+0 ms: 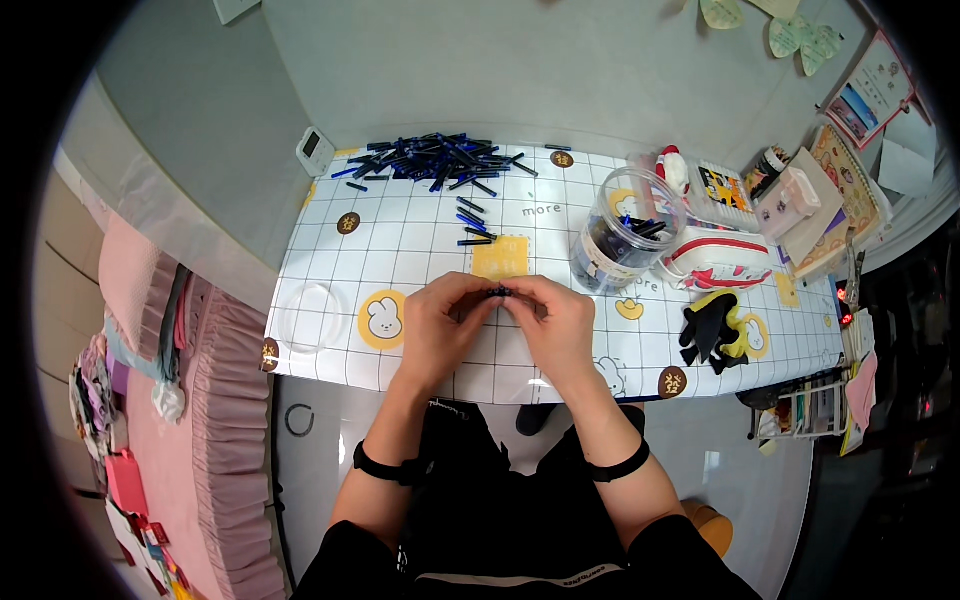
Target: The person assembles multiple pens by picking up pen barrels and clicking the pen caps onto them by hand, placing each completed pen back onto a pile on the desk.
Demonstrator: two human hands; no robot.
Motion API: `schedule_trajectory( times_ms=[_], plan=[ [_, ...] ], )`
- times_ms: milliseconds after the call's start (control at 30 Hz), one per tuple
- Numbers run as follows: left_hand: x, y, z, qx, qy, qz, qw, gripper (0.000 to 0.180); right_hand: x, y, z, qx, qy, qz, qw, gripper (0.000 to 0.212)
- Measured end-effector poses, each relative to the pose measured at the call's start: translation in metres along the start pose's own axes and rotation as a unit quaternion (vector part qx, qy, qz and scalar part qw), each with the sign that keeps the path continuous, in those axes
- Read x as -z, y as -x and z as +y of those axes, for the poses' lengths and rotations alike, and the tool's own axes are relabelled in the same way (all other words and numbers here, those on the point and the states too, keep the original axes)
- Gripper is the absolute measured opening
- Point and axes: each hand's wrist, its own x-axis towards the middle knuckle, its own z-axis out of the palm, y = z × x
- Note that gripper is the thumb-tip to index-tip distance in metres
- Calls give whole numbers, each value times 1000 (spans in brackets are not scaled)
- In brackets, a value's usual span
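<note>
My left hand and my right hand meet over the near middle of the table. Their fingertips pinch a small bundle of dark ink cartridges from both sides; the fingers hide most of it. Just beyond the hands, several loose blue-black cartridges lie in a short column. Farther back is a large heap of the same cartridges. To the right, a clear plastic jar without a lid holds more of them, and its round clear lid seems to lie at the left.
A white grid-patterned cover spreads over the table. Right of the jar are a white and red pencil case, black and yellow gloves and a pink box. A small white timer stands at the back left. A pink bed is at the left.
</note>
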Motion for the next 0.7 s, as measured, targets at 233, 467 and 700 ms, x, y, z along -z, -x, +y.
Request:
schedule_trajectory(
  times_ms=[233,467,700],
  plan=[
    [-3,-1,-6,-14,-26,-7,1000,14,-5,1,5,31,38,4,999,12],
    [-2,-11,-8,-131,-93,23,987,15,-16,-5,15,168,106,43,979,10],
    [5,-23,13,-155,-110,-47,981,14,-2,-9,2,161,111,43,980,11]
  ],
)
